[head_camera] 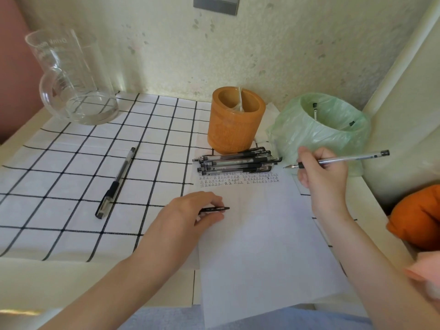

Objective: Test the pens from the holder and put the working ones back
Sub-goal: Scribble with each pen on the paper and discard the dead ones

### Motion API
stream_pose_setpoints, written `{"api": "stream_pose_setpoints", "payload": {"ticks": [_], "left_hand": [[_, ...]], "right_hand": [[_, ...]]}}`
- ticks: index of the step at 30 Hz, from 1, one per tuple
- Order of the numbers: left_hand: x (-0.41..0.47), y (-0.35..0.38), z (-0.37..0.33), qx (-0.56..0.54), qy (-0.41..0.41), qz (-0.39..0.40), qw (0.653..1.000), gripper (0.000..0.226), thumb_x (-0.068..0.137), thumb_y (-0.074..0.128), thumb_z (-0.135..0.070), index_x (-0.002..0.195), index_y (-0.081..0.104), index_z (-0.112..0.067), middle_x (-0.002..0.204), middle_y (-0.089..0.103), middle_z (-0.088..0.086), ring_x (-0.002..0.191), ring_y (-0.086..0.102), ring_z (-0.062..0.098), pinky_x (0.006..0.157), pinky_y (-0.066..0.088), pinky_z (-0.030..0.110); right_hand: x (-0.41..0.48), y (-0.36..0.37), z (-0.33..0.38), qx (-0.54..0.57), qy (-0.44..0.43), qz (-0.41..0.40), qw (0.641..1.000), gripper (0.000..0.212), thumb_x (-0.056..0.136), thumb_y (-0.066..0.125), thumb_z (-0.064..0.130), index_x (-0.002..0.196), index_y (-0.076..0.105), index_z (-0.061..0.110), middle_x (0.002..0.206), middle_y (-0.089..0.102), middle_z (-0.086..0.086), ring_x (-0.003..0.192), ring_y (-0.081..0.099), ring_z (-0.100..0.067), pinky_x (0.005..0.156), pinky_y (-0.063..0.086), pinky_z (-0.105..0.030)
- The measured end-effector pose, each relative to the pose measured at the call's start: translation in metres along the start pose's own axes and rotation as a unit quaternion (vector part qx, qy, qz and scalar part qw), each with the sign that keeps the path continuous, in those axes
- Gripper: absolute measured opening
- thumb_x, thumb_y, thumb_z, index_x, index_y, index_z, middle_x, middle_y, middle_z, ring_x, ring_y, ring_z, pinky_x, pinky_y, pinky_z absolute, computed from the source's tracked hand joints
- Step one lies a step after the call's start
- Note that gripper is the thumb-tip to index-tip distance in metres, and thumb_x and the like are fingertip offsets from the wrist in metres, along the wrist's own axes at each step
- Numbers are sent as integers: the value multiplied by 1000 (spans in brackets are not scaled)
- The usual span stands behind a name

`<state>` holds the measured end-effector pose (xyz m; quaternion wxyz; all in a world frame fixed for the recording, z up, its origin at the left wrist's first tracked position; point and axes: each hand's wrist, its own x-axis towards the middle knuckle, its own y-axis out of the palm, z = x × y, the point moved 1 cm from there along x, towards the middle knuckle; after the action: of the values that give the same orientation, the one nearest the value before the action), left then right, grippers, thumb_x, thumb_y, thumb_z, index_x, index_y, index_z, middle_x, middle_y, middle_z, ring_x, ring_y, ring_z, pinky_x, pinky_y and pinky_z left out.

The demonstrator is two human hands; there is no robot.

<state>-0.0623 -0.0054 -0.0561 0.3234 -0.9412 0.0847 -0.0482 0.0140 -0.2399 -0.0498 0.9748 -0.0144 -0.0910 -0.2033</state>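
Note:
My right hand (321,172) grips a clear uncapped pen (352,158), its tip pointing left above the top right of the white paper (257,246). My left hand (190,210) rests on the paper's left edge and holds a black pen cap (217,209) between thumb and fingers. The orange pen holder (235,120) stands behind the paper with only a thin clear item inside. A pile of several black pens (238,161) lies in front of the holder, just above rows of small test marks (238,179). One capped black pen (116,182) lies alone on the checked cloth to the left.
A small bin lined with a green bag (319,129) stands right of the holder, with pens in it. A glass carafe (71,79) stands at the back left on the checked cloth (71,163). An orange cushion (416,217) lies at the right edge. The wall is close behind.

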Motion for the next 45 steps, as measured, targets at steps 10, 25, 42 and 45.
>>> {"api": "stream_pose_setpoints", "payload": {"ticks": [10, 25, 42, 45], "left_hand": [[2, -5, -14, -250, -33, -19, 968, 24, 81, 66, -21, 100, 57, -32, 70, 66, -2, 51, 46, 6, 55, 41, 20], [3, -7, -18, -269, -54, -51, 960, 40, 62, 74, -28, 93, 50, -22, 69, 69, -2, 52, 56, 8, 48, 42, 17], [0, -2, -7, -165, -61, -26, 984, 27, 87, 56, -32, 65, 58, -18, 49, 47, -8, 49, 40, 5, 49, 32, 18], [-2, -1, -9, -178, -57, -25, 982, 28, 88, 55, -29, 63, 56, -18, 47, 45, -10, 45, 38, 3, 47, 31, 12]], "right_hand": [[-30, 19, 24, 122, 137, 220, 958, 28, 69, 70, 32, 68, 48, 14, 50, 48, 2, 45, 46, -12, 38, 27, -17], [-55, 40, 23, 76, 118, 299, 944, 25, 82, 61, 24, 62, 55, 11, 45, 50, -2, 40, 44, -15, 37, 27, -18], [-66, 49, 10, 55, 91, 361, 926, 30, 86, 58, 27, 93, 69, 0, 64, 62, -4, 53, 53, -15, 45, 39, -19], [-67, 52, 9, 58, 96, 367, 923, 30, 85, 55, 25, 93, 68, 0, 63, 61, -3, 51, 52, -13, 44, 38, -18]]}}
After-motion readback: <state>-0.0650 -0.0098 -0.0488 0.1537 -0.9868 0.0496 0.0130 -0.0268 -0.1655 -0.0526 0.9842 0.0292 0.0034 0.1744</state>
